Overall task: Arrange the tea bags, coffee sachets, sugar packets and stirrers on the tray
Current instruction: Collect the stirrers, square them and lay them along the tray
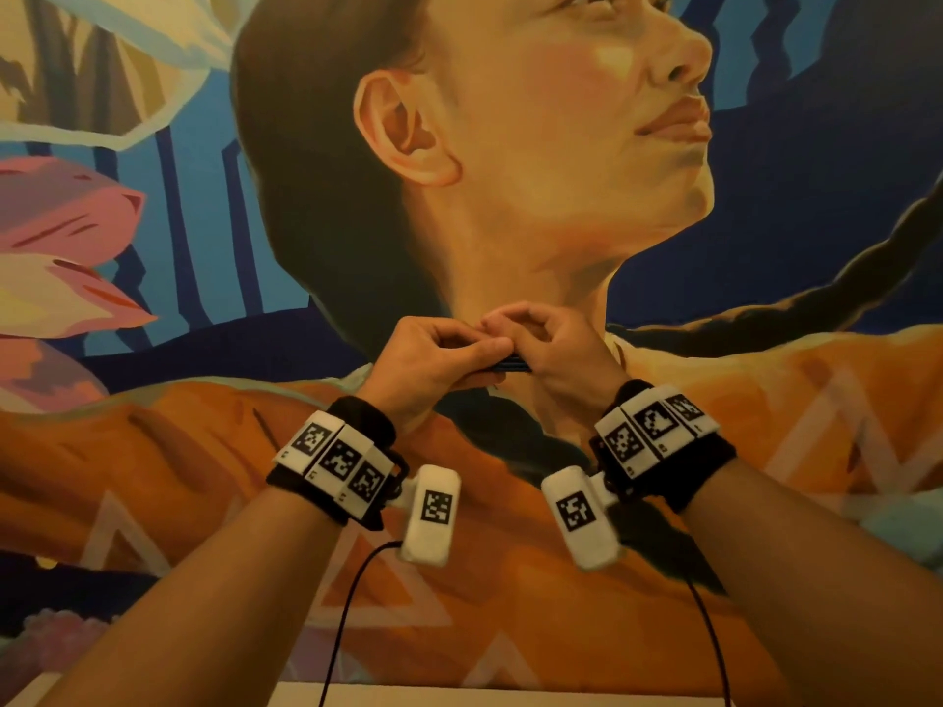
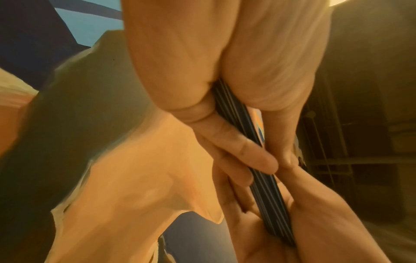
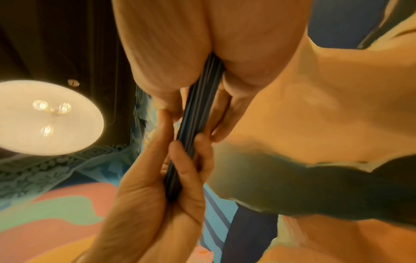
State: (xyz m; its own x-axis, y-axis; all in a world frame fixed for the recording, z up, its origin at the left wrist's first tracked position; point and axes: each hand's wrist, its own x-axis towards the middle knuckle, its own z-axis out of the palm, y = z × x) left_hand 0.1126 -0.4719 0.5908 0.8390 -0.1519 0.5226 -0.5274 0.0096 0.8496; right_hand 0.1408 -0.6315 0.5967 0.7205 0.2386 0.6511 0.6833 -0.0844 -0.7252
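Note:
I hold both hands up at chest height in front of a painted wall. My left hand [image 1: 477,344] and right hand [image 1: 525,331] meet fingertip to fingertip and together pinch a thin bundle of dark blue-grey strips [image 1: 510,367], seen edge-on. The left wrist view shows the bundle [image 2: 268,192] running between my left palm above and my right hand [image 2: 265,231] below. The right wrist view shows the same bundle [image 3: 198,110] pressed between my right-hand fingers and my left hand [image 3: 157,186]. I cannot tell whether the strips are stirrers or sachets. No tray is in view.
A large mural [image 1: 510,170] of a face and an orange garment fills the wall behind my hands. A pale edge [image 1: 459,699] runs along the bottom of the head view. A round ceiling lamp [image 3: 45,115] glows at my right wrist's left.

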